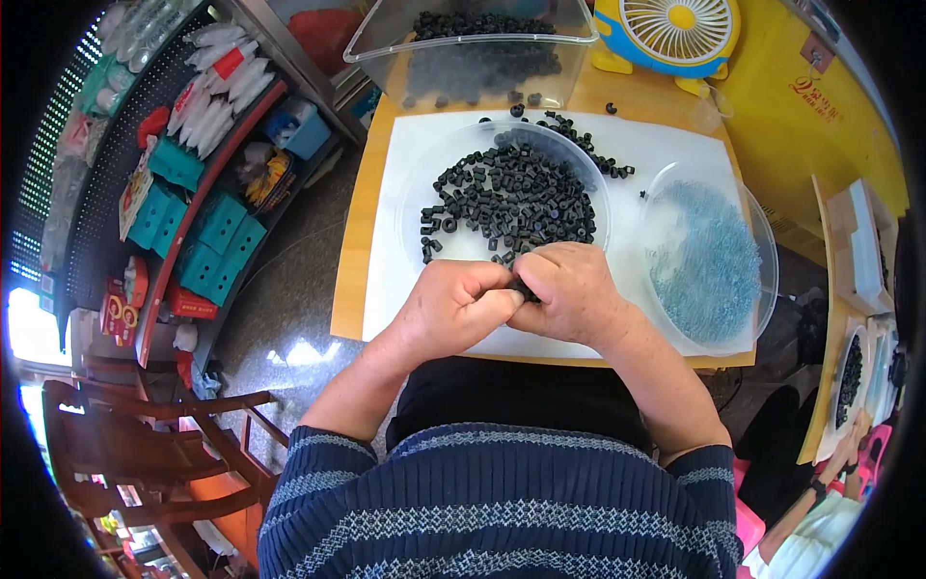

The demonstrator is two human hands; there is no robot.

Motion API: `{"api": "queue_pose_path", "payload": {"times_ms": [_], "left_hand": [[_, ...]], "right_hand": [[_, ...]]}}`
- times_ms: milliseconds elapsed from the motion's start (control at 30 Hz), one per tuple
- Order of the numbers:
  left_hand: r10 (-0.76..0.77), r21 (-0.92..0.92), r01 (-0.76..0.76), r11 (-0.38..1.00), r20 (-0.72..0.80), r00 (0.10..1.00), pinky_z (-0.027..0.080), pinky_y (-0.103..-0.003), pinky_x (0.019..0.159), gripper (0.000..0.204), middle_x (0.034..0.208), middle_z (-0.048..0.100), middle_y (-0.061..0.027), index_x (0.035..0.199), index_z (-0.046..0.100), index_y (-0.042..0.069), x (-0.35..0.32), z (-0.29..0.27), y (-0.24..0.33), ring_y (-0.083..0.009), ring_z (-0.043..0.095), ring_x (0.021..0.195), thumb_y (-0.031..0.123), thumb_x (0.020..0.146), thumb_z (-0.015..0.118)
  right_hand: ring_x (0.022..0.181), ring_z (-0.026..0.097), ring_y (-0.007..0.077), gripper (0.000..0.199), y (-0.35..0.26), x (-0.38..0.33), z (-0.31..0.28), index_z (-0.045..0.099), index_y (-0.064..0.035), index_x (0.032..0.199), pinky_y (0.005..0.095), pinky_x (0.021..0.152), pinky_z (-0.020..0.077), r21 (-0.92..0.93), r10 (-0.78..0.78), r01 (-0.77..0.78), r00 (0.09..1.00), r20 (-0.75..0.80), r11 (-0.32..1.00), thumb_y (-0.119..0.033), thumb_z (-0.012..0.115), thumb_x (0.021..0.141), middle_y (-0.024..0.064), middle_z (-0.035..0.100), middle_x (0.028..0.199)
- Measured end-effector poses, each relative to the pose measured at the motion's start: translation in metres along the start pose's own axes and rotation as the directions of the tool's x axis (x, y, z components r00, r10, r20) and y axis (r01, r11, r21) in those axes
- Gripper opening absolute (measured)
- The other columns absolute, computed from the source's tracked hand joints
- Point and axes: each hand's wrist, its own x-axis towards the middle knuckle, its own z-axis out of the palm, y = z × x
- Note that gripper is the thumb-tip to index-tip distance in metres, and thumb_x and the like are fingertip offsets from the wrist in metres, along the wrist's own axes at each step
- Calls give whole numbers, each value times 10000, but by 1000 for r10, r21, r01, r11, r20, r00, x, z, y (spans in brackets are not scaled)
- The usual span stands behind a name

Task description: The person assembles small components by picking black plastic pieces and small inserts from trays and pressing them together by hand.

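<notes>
Just over the near edge of a clear round tray [407, 214], my two hands meet, fingers curled and thumbs pressed close together. Between the fingertips shows a small black ring-like part [522, 289], mostly hidden by the fingers. My left hand [453, 307] and my right hand [571, 292] are both closed on it. Loose black parts [516, 193], short and hollow, fill much of the tray. To the right, a second clear round tray [770, 289] holds many tiny clear bluish pieces [704, 280].
Both trays rest on white paper [386, 256] on a wooden table [352, 261]. More black parts lie loose behind the tray. At the back stand a clear bin [569, 87] of black parts and a small fan [681, 19]. Stocked shelves [207, 159] are left; another person's arm [796, 516] appears lower right.
</notes>
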Motion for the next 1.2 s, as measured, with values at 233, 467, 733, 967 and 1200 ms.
{"api": "queue_pose_path", "payload": {"times_ms": [233, 467, 733, 967, 1200], "left_hand": [[-55, -49, 53, 997, -26, 998, 444, -244, 591, 241, 676, 573, -71, 833, 554, -7, -2, 3, 8, -109, 537, 626, 224, 765, 563], [211, -170, -211, 963, -19, 977, 455, -283, 749, 807, 932, 580, -132, 1148, 433, 3, 5, 16, 3, -206, 573, 866, 541, 597, 674], [279, -32, -288, 957, -174, 944, 466, -275, 684, 499, 862, 594, -132, 1011, 538, -4, 3, 19, 3, -204, 595, 775, 365, 682, 598], [-7, -466, -130, 875, -280, 960, 466, -256, 676, 365, 816, 592, -82, 989, 522, -3, 4, 23, -11, -153, 572, 742, 287, 781, 600], [-168, -531, 140, 836, -3, 986, 464, -219, 626, 221, 784, 584, -47, 929, 533, -2, 5, 4, -8, -87, 550, 689, 172, 806, 592]], "right_hand": [[495, 539, 253, 304, 0, -4, -2, 441, -85, 577, 354, 462, 434, 18, 92, -92, 996, -2, 996, -305, 646, 622, 60, 501, 515], [490, 547, 262, 351, -11, -4, 0, 431, -76, 581, 351, 431, 428, 98, 87, -82, 995, -54, 992, -360, 631, 632, 77, 515, 526], [442, 534, 253, 346, -15, -1, -2, 425, -78, 569, 333, 413, 428, 141, 76, -56, 987, -140, 988, -361, 615, 629, 66, 507, 503], [537, 556, 246, 273, -8, 0, -1, 457, -85, 608, 341, 487, 443, 40, 155, -151, 976, -152, 988, -286, 636, 649, 71, 529, 557], [625, 578, 223, 213, -5, -4, 4, 561, -42, 818, 303, 549, 458, 63, 209, -207, 977, -28, 976, -146, 653, 657, 83, 580, 691]]}}
